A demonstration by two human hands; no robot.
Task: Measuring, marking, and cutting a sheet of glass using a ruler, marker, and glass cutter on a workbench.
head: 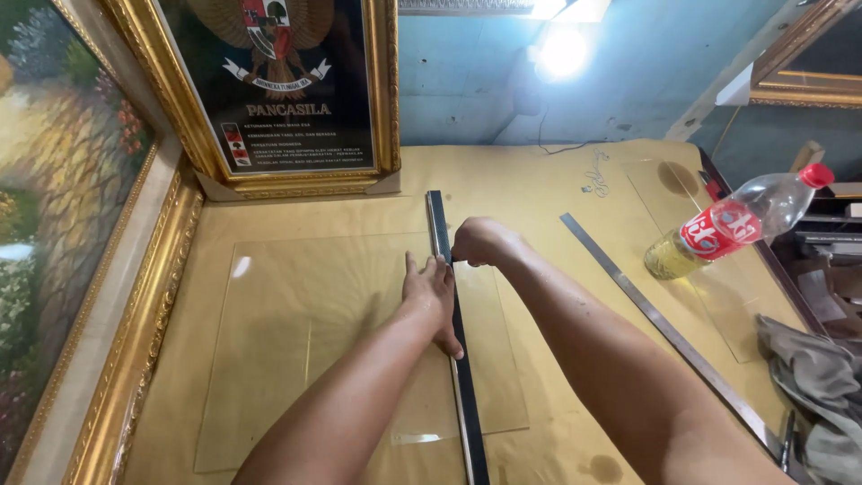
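Hands work mid-table: your left hand (pixel 433 296) presses flat, fingers spread, on a black straightedge (pixel 453 332) over a glass sheet (pixel 296 341); your right hand (pixel 483 241) is fisted beside it.

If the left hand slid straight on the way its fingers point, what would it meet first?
The left hand points up the glass sheet beside the dark straightedge. The path looks free until the gold-framed picture, though depth is unclear.

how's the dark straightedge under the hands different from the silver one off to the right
The dark straightedge lies on the glass sheet, pinned by the left hand, with the right hand at its edge. The silver straightedge lies untouched on the bare table. The dark one runs almost straight away from the camera; the silver one lies diagonally. Both are long, thin and flat.
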